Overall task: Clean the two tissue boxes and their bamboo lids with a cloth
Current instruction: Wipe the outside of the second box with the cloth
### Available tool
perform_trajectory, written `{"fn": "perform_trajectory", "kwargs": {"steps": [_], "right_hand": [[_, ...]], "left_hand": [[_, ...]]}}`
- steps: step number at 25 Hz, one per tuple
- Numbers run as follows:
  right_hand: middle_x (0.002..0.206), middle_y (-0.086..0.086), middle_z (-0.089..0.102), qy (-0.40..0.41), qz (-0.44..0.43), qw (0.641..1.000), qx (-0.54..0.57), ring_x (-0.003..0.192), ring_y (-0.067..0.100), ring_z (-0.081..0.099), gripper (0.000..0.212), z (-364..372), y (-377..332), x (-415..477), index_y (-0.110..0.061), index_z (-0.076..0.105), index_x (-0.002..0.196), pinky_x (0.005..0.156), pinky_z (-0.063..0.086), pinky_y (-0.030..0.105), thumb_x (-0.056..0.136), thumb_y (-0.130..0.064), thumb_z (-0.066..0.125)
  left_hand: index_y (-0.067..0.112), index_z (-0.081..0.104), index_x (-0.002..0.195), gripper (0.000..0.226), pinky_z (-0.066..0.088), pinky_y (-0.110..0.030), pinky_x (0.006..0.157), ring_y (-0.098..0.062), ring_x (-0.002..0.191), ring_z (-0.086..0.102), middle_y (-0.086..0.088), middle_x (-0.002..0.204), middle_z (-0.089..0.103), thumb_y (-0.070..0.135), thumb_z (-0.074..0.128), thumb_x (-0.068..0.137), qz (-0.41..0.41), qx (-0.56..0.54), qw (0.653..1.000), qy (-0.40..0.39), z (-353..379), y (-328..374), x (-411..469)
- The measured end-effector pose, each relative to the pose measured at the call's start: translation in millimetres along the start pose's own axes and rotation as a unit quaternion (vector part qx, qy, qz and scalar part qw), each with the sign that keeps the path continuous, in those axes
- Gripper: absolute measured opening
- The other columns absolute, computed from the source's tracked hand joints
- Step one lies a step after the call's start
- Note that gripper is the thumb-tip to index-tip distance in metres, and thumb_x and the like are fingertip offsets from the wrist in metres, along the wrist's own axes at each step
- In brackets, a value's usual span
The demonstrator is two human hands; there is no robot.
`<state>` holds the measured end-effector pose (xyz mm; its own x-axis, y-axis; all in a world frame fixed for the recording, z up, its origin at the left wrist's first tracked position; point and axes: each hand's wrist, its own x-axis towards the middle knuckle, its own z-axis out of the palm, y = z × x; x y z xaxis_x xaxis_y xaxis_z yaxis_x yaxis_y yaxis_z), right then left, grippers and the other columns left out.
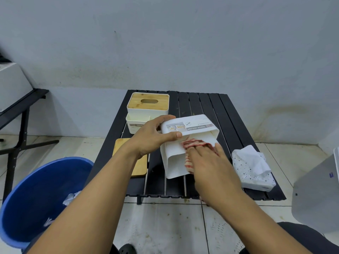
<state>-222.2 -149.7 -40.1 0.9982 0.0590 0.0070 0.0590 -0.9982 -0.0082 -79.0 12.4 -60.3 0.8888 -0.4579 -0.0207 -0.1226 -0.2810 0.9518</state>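
The left hand [152, 138] is gripping a white tissue box [174, 162], tipped on its side over the black slatted table [201, 103], open mouth facing right. The right hand [212, 167] is reaching into that mouth, pressing a red-and-white striped cloth [194, 143] against the inner wall, seemingly with flat fingers. Behind, the second tissue box [146, 111] is wearing its bamboo lid [136, 102]; a loose bamboo lid [140, 167] is lying under the left wrist, and a soft tissue pack [255, 169] is resting at the right.

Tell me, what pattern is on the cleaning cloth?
Red and white stripes on the cloth, seen in the head view.
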Motion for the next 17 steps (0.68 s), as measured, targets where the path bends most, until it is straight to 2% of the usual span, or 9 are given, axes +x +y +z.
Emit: {"fn": "perform_trajectory", "kwargs": {"steps": [3, 5, 8, 9, 10, 12, 13, 15, 17], "right_hand": [[0.142, -0.005, 0.050, 0.002, 0.058, 0.998, 0.005, 0.133, 0.020, 0.041, 0.082, 3.5, 30.5, 7.7, -0.023, 0.035, 0.149, 0.121, 0.021, 0.041, 0.075, -0.008, 0.067], [0.144, -0.002, 0.048, 0.014, 0.083, 0.996, 0.004, 0.134, 0.023, 0.041, 0.071, 6.9, 36.8, 11.6, -0.020, 0.035, 0.148, 0.121, 0.021, 0.042, 0.081, -0.009, 0.053], [0.157, 0.010, 0.038, 0.020, 0.061, 0.998, 0.002, 0.146, 0.031, 0.033, 0.076, 20.7, 8.6, 7.8, -0.009, 0.021, 0.159, 0.126, 0.011, 0.049, 0.085, -0.023, 0.024], [0.158, 0.014, 0.037, 0.032, 0.044, 0.999, 0.001, 0.147, 0.033, 0.032, 0.075, 27.2, -4.7, 5.3, -0.006, 0.019, 0.160, 0.126, 0.011, 0.050, 0.089, -0.027, 0.026], [0.159, 0.017, 0.037, 0.037, 0.035, 0.999, 0.004, 0.148, 0.035, 0.033, 0.074, 30.2, -15.9, 2.7, -0.003, 0.019, 0.160, 0.126, 0.012, 0.052, 0.095, -0.030, 0.038], [0.157, 0.020, 0.040, 0.045, 0.035, 0.998, 0.003, 0.147, 0.037, 0.036, 0.089, 34.5, -24.5, 0.1, 0.001, 0.021, 0.159, 0.125, 0.017, 0.053, 0.090, -0.031, 0.066], [0.155, 0.020, 0.042, 0.063, 0.029, 0.998, 0.000, 0.145, 0.037, 0.039, 0.086, 35.1, -24.1, -0.5, 0.001, 0.023, 0.159, 0.125, 0.019, 0.053, 0.089, -0.028, 0.065], [0.155, 0.015, 0.044, 0.058, 0.019, 0.998, 0.027, 0.144, 0.032, 0.041, 0.075, 27.7, -21.0, -2.4, -0.004, 0.025, 0.160, 0.126, 0.020, 0.048, 0.089, -0.020, 0.045], [0.151, -0.004, 0.046, 0.071, 0.010, 0.984, 0.163, 0.135, 0.016, 0.048, 0.077, 21.3, -6.8, -4.3, -0.020, 0.029, 0.159, 0.121, 0.029, 0.031, 0.085, -0.003, 0.043]], "left_hand": [[0.037, 0.059, 0.139, 0.061, 0.053, -0.037, 0.104, -0.011, 0.122, 0.059, 0.012, 0.131, 0.064, 0.037, 0.084, 0.084, -0.002, 0.002, 1.000, -0.001, 0.9, -0.5, 0.5], [0.037, 0.058, 0.139, 0.060, 0.053, -0.035, 0.103, -0.009, 0.120, 0.060, 0.013, 0.129, 0.064, 0.036, 0.083, 0.084, -0.003, 0.002, 1.000, 0.001, 1.2, 0.3, 0.3], [0.037, 0.059, 0.138, 0.059, 0.053, -0.029, 0.097, -0.008, 0.118, 0.060, 0.014, 0.128, 0.065, 0.036, 0.083, 0.084, -0.001, 0.001, 1.000, 0.007, 1.9, 1.2, 0.3], [0.038, 0.058, 0.138, 0.059, 0.053, -0.029, 0.096, -0.007, 0.118, 0.060, 0.014, 0.128, 0.064, 0.036, 0.083, 0.084, 0.001, 0.004, 1.000, 0.008, 1.9, 0.7, 0.2], [0.038, 0.058, 0.138, 0.059, 0.053, -0.030, 0.097, -0.008, 0.118, 0.059, 0.014, 0.129, 0.064, 0.038, 0.083, 0.085, 0.003, 0.009, 1.000, 0.009, 2.0, 0.0, 0.5], [0.039, 0.057, 0.139, 0.059, 0.055, -0.034, 0.098, -0.009, 0.120, 0.059, 0.014, 0.130, 0.063, 0.039, 0.082, 0.085, 0.004, 0.012, 1.000, 0.009, 2.3, -2.0, 1.2], [0.039, 0.057, 0.139, 0.059, 0.055, -0.035, 0.099, -0.009, 0.120, 0.059, 0.014, 0.131, 0.063, 0.039, 0.082, 0.086, 0.004, 0.011, 1.000, 0.008, 1.7, -2.8, 1.3], [0.040, 0.057, 0.138, 0.058, 0.055, -0.033, 0.098, -0.008, 0.120, 0.059, 0.014, 0.130, 0.063, 0.039, 0.081, 0.086, 0.004, 0.006, 1.000, 0.006, 0.8, -2.1, 1.1], [0.041, 0.057, 0.138, 0.058, 0.054, -0.032, 0.098, -0.007, 0.121, 0.058, 0.015, 0.130, 0.063, 0.040, 0.081, 0.085, 0.002, 0.003, 1.000, -0.001, -0.9, -2.4, 0.2]]}}
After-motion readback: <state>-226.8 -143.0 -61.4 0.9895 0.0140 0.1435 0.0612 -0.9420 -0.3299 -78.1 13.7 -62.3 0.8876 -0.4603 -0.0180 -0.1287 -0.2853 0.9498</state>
